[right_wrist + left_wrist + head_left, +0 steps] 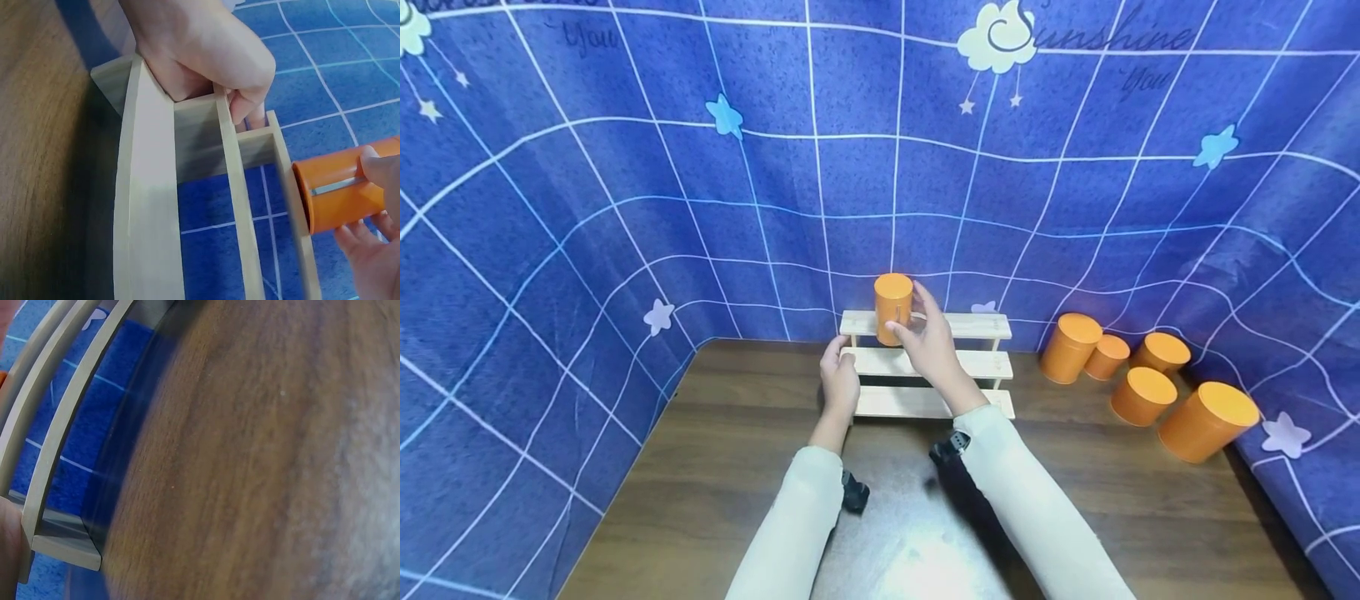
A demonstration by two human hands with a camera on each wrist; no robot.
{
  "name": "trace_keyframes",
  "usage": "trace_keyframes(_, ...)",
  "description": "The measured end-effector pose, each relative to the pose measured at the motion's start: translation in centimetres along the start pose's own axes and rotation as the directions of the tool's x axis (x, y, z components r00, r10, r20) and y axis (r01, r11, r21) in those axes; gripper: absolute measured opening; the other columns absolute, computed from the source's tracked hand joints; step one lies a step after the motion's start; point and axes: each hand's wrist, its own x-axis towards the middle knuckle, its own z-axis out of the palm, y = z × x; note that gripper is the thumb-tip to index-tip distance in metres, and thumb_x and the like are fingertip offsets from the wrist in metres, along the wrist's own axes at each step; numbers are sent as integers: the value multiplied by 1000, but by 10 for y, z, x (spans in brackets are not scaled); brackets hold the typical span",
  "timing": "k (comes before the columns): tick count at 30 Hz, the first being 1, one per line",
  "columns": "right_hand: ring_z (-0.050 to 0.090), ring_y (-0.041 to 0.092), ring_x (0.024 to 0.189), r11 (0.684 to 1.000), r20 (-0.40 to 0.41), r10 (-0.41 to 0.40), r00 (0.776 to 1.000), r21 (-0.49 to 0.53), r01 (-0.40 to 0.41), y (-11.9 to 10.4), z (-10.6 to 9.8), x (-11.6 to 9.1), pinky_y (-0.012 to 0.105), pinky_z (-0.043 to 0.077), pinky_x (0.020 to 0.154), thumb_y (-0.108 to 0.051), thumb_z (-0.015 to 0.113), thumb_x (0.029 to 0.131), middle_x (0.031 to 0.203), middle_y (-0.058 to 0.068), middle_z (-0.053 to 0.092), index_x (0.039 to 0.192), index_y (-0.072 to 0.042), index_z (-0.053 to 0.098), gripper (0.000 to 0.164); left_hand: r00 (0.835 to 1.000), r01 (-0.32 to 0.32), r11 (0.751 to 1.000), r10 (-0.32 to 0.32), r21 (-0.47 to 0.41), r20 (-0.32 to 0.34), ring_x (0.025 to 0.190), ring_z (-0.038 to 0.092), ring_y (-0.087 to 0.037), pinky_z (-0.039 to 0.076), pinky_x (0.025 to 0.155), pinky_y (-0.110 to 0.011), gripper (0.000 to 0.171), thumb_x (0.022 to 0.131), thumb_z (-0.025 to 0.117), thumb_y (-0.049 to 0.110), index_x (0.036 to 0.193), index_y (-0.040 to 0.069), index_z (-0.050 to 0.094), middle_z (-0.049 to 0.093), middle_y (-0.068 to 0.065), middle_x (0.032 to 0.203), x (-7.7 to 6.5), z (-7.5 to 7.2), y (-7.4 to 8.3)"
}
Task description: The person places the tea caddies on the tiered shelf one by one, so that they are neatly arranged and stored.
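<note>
Orange and smooth, one canister with a pale strip (889, 307) is upright at the far, top tier of three on the wooden rack (973, 364); whether they touch is unclear. The right hand (936, 343) pinches it, thumb opposite fingers; the left hand (841, 377), mostly cut off in its wrist view, curls round the rack's left end. Five other canisters (1138, 402) stand right, some partly hidden.

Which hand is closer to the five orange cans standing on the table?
The right hand: it holds another orange can by the top of the wooden rack, left of those five cans. The left hand is farther away, holding the rack's left end.
</note>
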Motion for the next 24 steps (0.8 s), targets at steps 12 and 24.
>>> trace_keyframes(12, 60, 39, 139, 999, 2, 54, 999, -8, -54, 19, 18, 3, 44, 52, 115, -16, 78, 96, 154, 26, 55, 166, -7, 28, 87, 1000, -11, 1000, 10, 15, 22, 148, 49, -33, 35, 127, -51, 47, 93, 47, -6, 138, -9, 61, 60, -25, 149, 4, 1, -5)
trace_keyframes(24, 66, 37, 132, 991, -55, 118, 991, -60, -121, 19, 27, 10, 32, 55, 109, -4, 86, 84, 143, 29, 64, 156, 2, 44, 83, 999, -33, 999, 33, -28, 3, 143, 52, -38, 36, 126, -53, 47, 92, 47, -11, 136, -11, 62, 62, -29, 144, 4, 2, -5)
